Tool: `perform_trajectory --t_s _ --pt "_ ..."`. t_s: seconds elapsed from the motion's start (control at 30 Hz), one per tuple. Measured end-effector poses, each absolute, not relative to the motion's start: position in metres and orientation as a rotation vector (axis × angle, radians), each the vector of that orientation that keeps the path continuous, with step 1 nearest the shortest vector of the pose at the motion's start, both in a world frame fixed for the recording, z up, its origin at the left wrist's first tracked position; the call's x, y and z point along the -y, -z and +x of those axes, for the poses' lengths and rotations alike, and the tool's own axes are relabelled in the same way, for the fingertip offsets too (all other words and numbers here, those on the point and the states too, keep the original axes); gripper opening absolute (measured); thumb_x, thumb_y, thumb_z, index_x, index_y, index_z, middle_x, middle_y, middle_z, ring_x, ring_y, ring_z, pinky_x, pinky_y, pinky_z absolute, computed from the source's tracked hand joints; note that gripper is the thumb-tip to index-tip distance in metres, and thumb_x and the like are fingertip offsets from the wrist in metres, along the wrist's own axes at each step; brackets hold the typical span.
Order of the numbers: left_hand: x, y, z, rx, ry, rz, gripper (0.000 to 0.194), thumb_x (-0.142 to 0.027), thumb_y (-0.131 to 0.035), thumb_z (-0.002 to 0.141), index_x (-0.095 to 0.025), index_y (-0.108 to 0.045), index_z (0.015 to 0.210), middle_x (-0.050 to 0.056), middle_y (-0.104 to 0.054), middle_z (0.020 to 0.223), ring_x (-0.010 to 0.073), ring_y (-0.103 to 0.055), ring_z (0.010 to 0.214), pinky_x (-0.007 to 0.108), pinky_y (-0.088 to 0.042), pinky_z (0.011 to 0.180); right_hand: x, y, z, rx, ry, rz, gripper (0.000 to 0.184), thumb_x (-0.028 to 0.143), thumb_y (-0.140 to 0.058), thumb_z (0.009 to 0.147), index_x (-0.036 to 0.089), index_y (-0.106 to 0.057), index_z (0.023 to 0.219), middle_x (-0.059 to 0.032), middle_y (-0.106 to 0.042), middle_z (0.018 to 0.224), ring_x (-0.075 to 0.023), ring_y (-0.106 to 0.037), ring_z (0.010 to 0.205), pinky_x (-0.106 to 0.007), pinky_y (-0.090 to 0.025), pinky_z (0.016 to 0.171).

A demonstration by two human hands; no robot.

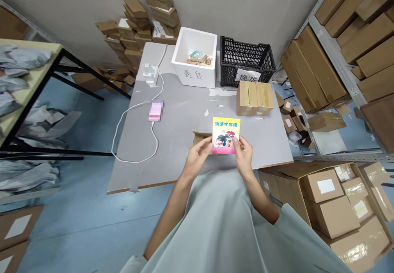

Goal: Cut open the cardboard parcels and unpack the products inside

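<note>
The fingers of the left hand (195, 157) and right hand (244, 154) grasp a booklet (226, 136) between them, one hand at each side of its lower part, thumbs on the face. To hold it well, a light, even pinch near the edges should serve, enough to keep the cover flat without bending it, with the thumbs clear of the print for reading. The booklet looks thin and uncreased, yellow at the top running to pink at the bottom, with a blue Chinese title above cartoon figures. Partly hidden behind the left fingers and the booklet is some brown cardboard (198, 138) on the bench (184, 108). Beyond the right fingers sits a taped carton (255, 99); farther ahead of the fingers stand a white box (193, 76) with books (199, 57) inside and, beside it, a black crate (227, 69).
</note>
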State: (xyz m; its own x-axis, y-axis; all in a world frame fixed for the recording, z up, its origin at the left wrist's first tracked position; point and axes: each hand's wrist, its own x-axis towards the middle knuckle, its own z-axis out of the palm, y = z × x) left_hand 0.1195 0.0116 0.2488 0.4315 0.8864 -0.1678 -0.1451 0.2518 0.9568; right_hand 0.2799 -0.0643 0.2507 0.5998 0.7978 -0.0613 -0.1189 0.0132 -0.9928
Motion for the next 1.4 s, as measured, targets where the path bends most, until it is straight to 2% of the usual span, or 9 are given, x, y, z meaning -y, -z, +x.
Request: perform_trajectory --t_s 0.1,0.23,0.37,0.47,0.63,0.77,1.03,1.23,1.4 --pt "-0.008 -0.244 0.122 -0.93 -0.798 1.07 0.068 -0.074 -0.095 0.08 -0.015 -0.089 0.113 0.015 -0.088 0.112 0.0318 -0.084 0.097 0.046 -0.076 0.077 0.065 -0.25 0.278 0.653 -0.661 -1.421 0.05 0.064 -0.075 0.102 0.019 -0.079 0.123 -0.0145 -0.085 0.119 -0.0291 -0.081 0.108 -0.042 -0.067 0.095" --pt "0.001 -0.242 0.126 -1.062 -0.963 1.105 0.065 -0.071 -0.09 0.088 -0.015 -0.089 0.122 0.013 -0.088 0.119 0.0315 -0.086 0.1 0.05 -0.077 0.086 0.071 -0.255 0.268 0.801 -0.35 -1.533 0.044 0.054 -0.071 0.108 0.024 -0.077 0.139 -0.0179 -0.073 0.154 -0.0312 -0.067 0.147 -0.052 -0.055 0.124" --pt "0.015 -0.251 0.133 -0.973 -1.107 1.48 0.042 -0.056 -0.08 0.102 -0.022 -0.09 0.125 0.012 -0.085 0.135 0.0329 -0.084 0.122 0.053 -0.071 0.109 0.073 -0.258 0.254 0.95 -0.522 -1.466 0.04 0.055 -0.078 0.103 0.024 -0.08 0.128 -0.0126 -0.083 0.126 -0.0273 -0.078 0.116 -0.042 -0.065 0.105" --pt "0.021 -0.257 0.134 -0.826 -1.131 1.752 0.031 -0.044 -0.077 0.105 -0.027 -0.089 0.129 0.012 -0.084 0.139 0.0312 -0.08 0.129 0.052 -0.068 0.113 0.072 -0.257 0.254 0.857 -0.539 -1.474 0.038 0.06 -0.078 0.101 0.022 -0.079 0.106 -0.005 -0.08 0.096 -0.0216 -0.073 0.088 -0.033 -0.063 0.085" --pt "0.007 -0.258 0.124 -1.015 -1.104 1.519 0.054 -0.055 -0.084 0.099 -0.023 -0.082 0.142 0.015 -0.081 0.141 0.0304 -0.081 0.123 0.044 -0.071 0.1 0.071 -0.259 0.273 0.724 -0.673 -1.39 0.051 0.07 -0.073 0.101 0.02 -0.078 0.1 -0.005 -0.078 0.089 -0.0206 -0.069 0.079 -0.031 -0.06 0.076" --pt "-0.002 -0.261 0.12 -0.956 -0.876 1.244 0.065 -0.067 -0.093 0.086 -0.016 -0.089 0.124 0.015 -0.088 0.121 0.0344 -0.084 0.114 0.047 -0.071 0.101 0.071 -0.261 0.278 0.749 -0.806 -1.359 0.055 0.076 -0.076 0.097 0.02 -0.078 0.095 -0.0035 -0.076 0.082 -0.0189 -0.067 0.071 -0.029 -0.056 0.068" --pt "0.006 -0.267 0.129 -0.982 -0.876 1.105 0.065 -0.073 -0.094 0.081 -0.017 -0.092 0.115 0.011 -0.09 0.108 0.0346 -0.086 0.104 0.054 -0.073 0.099 0.066 -0.256 0.274 0.705 -0.791 -1.365 0.059 0.077 -0.076 0.097 0.018 -0.081 0.103 -0.0073 -0.082 0.089 -0.0231 -0.075 0.081 -0.032 -0.062 0.072" --pt "0.01 -0.259 0.128 -1.125 -0.968 1.242 0.056 -0.069 -0.085 0.093 -0.02 -0.092 0.12 0.008 -0.09 0.115 0.033 -0.086 0.104 0.051 -0.073 0.1 0.075 -0.262 0.265 0.714 -0.393 -1.468 0.046 0.058 -0.071 0.106 0.024 -0.079 0.136 -0.018 -0.074 0.151 -0.032 -0.067 0.145 -0.05 -0.061 0.115" --pt "0.021 -0.26 0.129 -1.065 -1.111 1.592 0.036 -0.048 -0.072 0.109 -0.027 -0.088 0.133 0.006 -0.086 0.134 0.0329 -0.085 0.12 0.052 -0.069 0.112 0.079 -0.265 0.248 0.898 -0.547 -1.416 0.043 0.051 -0.079 0.104 0.025 -0.079 0.138 -0.0162 -0.076 0.15 -0.031 -0.073 0.138 -0.044 -0.065 0.108"
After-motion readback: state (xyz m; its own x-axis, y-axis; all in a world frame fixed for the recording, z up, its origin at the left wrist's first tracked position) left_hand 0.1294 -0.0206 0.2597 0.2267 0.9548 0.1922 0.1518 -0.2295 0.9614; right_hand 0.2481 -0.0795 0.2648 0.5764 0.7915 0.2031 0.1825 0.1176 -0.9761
